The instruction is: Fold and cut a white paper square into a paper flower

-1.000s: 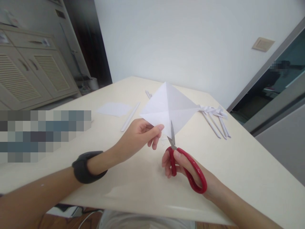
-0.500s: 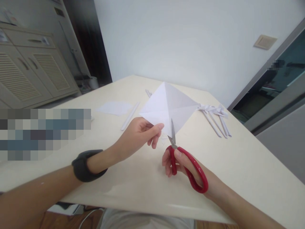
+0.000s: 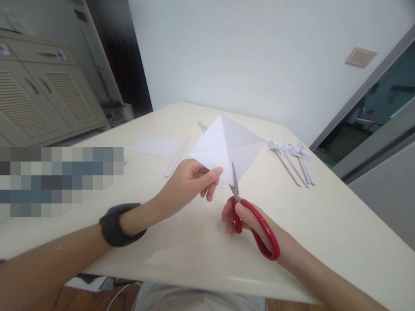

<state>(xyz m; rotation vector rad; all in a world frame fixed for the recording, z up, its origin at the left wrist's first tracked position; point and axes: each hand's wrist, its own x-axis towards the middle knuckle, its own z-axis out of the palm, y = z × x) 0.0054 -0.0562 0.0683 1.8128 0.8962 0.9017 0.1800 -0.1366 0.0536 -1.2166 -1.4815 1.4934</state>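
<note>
My left hand pinches the near left edge of a creased square of white paper, thumb on top. The sheet is held up with one corner toward me. In my right hand is a pair of scissors with red handles, its blades parted. The upper blade overlaps the paper's near corner along the crease; I cannot tell how far the cut goes. Small scraps lie on the table below that corner.
On the cream table, white paper pieces and a rolled paper stick lie to the left. White paper pinwheels on sticks rest at the right. More thin sticks show behind the sheet. A wall stands beyond the table.
The paper's far and right corners have shifted slightly left and the sheet tilts a little differently. My right hand and the scissors have moved slightly up. My left hand has barely moved.
</note>
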